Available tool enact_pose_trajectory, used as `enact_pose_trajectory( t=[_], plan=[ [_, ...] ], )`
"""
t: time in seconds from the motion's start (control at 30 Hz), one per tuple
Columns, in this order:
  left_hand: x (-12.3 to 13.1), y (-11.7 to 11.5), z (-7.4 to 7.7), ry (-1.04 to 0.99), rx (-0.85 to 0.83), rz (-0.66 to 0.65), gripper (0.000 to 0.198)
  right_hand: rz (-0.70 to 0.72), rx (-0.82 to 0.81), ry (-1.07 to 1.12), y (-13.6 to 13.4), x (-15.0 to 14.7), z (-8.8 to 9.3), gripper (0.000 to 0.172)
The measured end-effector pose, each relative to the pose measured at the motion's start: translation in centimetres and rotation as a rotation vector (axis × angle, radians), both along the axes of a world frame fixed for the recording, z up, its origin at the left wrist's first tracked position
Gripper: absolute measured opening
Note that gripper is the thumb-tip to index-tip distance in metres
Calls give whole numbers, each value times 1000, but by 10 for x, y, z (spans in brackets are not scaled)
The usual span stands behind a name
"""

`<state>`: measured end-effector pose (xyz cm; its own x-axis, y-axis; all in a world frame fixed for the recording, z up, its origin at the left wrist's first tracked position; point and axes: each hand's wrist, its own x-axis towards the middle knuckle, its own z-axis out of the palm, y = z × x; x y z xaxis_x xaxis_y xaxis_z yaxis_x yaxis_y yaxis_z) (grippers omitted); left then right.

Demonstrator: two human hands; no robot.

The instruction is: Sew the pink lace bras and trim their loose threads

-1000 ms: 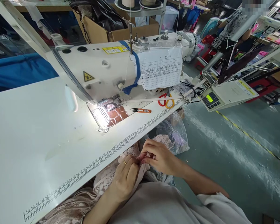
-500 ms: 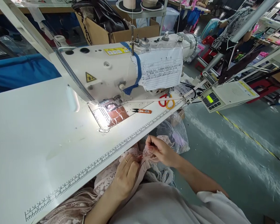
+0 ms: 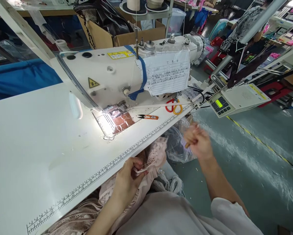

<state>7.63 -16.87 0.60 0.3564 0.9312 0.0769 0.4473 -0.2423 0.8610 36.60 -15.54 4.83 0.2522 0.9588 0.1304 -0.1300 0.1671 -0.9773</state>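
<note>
My left hand (image 3: 128,182) pinches the edge of a pale pink lace garment (image 3: 158,153) below the table's front edge. Thumb and fingertips grip a narrow strip of it, and the rest spreads over my lap. Off to the right, apart from the garment, my right hand (image 3: 200,142) is raised over the floor beside a clear plastic bag (image 3: 177,148). Its fingers are curled together and blurred by motion; anything between them cannot be made out. Orange thread snips (image 3: 150,117) lie on the table near the lit needle area of the sewing machine (image 3: 107,71).
Red-and-yellow-handled scissors (image 3: 177,107) lie by the table edge, where a printed ruler (image 3: 107,169) runs. A control panel (image 3: 234,99) juts out at the right. Behind the machine stands a cardboard box (image 3: 141,36). A person (image 3: 244,29) is in the right background.
My right hand has left the garment and moved right and upward. My left hand has turned, still gripping the lace, whose far end now stands higher against the table edge.
</note>
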Motion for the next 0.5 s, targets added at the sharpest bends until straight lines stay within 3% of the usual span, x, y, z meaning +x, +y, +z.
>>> enact_pose_trajectory(
  t=[0.17,0.33,0.5],
  plan=[
    [6,2,0,-15,-4,-158,13,-555,203,75,-5,61,27,40],
    [8,6,-2,12,18,-184,10,-966,440,110,-23,77,53,53],
    [0,12,0,38,-110,-154,13,-1403,644,0,-28,104,64,40]
  ],
)
